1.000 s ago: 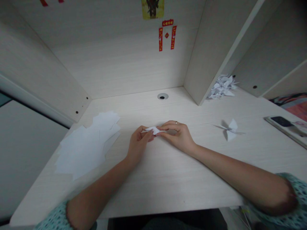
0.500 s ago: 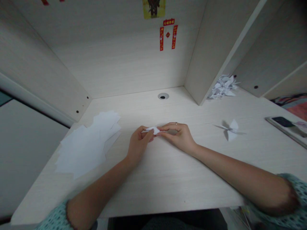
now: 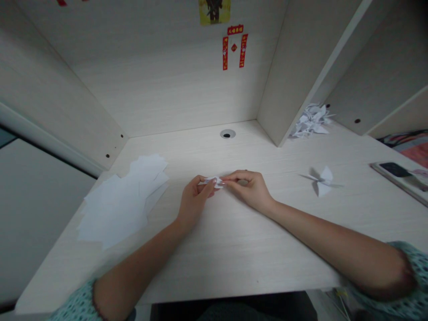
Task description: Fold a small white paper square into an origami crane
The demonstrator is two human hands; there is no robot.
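A small folded piece of white paper (image 3: 215, 181) is pinched between both hands at the middle of the pale wooden desk (image 3: 214, 249). My left hand (image 3: 193, 199) grips its left end with curled fingers. My right hand (image 3: 248, 187) pinches its right end with thumb and fingertips. Most of the paper is hidden by the fingers.
A loose stack of white paper sheets (image 3: 123, 199) lies to the left. A finished paper crane (image 3: 320, 181) stands to the right, and a pile of cranes (image 3: 310, 121) sits in the right shelf corner. A phone (image 3: 397, 171) rests on a book at far right. A cable hole (image 3: 227, 133) is behind.
My right-hand fingertips have slid a little left and closed in over the paper, so less of it shows. Arms and other objects have stayed put.
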